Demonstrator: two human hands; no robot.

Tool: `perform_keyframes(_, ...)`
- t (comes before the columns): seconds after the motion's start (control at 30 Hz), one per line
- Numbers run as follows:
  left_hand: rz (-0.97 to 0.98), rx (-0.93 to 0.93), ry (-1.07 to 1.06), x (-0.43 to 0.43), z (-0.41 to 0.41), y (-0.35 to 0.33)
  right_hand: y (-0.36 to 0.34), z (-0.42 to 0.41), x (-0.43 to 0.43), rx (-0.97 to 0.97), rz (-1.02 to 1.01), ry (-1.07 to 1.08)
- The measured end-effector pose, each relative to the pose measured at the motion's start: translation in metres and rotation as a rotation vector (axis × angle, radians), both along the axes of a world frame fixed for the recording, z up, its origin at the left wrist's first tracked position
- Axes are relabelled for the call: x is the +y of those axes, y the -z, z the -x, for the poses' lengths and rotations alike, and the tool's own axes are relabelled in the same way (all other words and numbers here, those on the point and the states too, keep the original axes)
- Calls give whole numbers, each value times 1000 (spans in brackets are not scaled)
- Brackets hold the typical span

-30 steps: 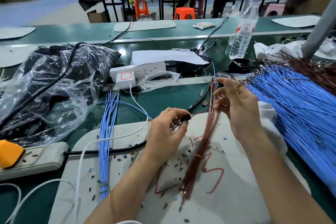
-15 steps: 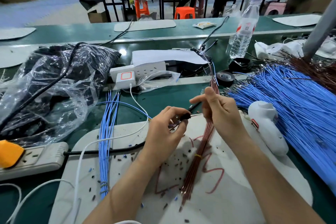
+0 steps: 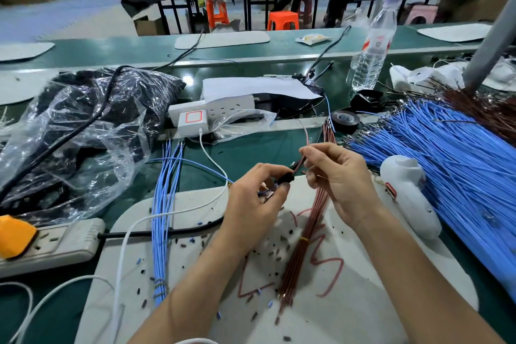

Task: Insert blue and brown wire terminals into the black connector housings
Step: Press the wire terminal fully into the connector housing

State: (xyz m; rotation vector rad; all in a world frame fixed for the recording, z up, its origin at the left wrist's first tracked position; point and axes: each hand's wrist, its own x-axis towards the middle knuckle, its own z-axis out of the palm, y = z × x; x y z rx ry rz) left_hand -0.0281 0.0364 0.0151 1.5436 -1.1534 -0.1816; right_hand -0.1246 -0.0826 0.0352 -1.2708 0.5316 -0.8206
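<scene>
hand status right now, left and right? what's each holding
Left hand: closed, pinching the small black plastic connector housing.
Right hand: closed, pinching a thin brown wire close to the housing.

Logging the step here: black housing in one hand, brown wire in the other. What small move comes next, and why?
Probably the right hand should push the brown wire into the black connector housing that the left hand pinches: its end points at the housing, close by, though seating is too small to tell.
</scene>
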Motion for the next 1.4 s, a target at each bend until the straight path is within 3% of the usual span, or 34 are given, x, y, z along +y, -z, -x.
perform_keyframes(0.1,1,5,13,0,0,0,-2,1,-2,-98,-143,-61)
perform_keyframes(0.3,41,68,-1,0,-2,0,0,-1,11,19,169,-123)
perform_keyframes(0.37,42,110,12,0,-5,0,2,-2,11,7,190,-97)
perform_keyframes(0.5,161,413,79,0,-6,-3,5,-4,13,34,131,-177)
perform_keyframes(0.7,242,680,68,-2,-13,-4,4,-4,15,111,163,-233)
perform_keyframes(0.77,260,773,25,-5,-12,-5,2,0,12,164,33,-376)
perform_keyframes(0.83,354,1013,-35,-7,-15,-6,-1,9,8,274,-130,-690)
perform_keyframes(0.93,484,1350,-94,-4,-29,-10,-6,19,8,421,-58,-1170)
perform_keyframes(1.0,538,1457,-108,-1,-37,-12,-5,20,12,445,4,-1324)
perform_keyframes(1.2,388,1347,68,-3,-26,-11,0,13,7,386,-85,-1143)
perform_keyframes(1.4,372,1296,84,-3,-24,-13,3,12,1,169,-182,-1188)
